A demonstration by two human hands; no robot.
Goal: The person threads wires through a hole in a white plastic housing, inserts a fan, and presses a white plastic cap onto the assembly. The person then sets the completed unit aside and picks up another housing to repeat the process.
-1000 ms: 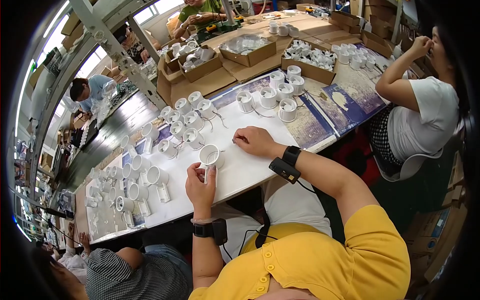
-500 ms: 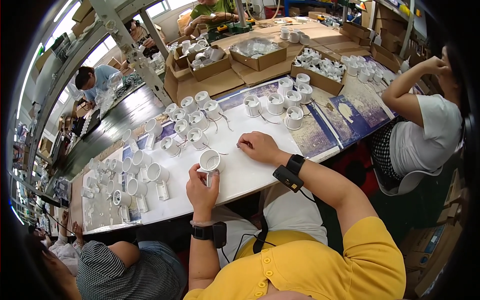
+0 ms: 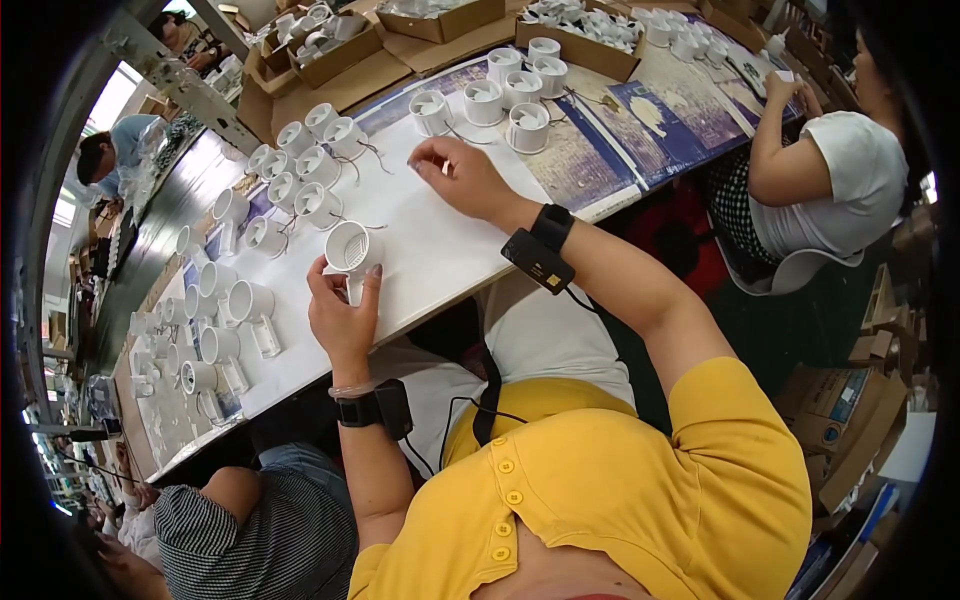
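A white round plastic fan housing (image 3: 350, 247) with a slatted grille inside stands at the table's near edge, its opening turned up. My left hand (image 3: 343, 312) is closed around its lower part, thumb on one side and fingers on the other. My right hand (image 3: 468, 180) hovers over the white tabletop with loosely bent, parted fingers; I see nothing in it. Beyond my hands stand several white cups with fan blades inside and thin wires trailing out, one group (image 3: 318, 166) to the left and another (image 3: 528, 127) farther right.
More white housings with flat stems (image 3: 250, 300) stand at the left. Cardboard boxes of white parts (image 3: 580, 38) line the far side. A co-worker in a white shirt (image 3: 835, 190) sits at the right, another in a striped top (image 3: 265, 525) at the near left.
The whole view has shifted, so the table appears higher and farther left. My right hand's fingers have spread a little. The co-worker at the right has lowered a hand from the head.
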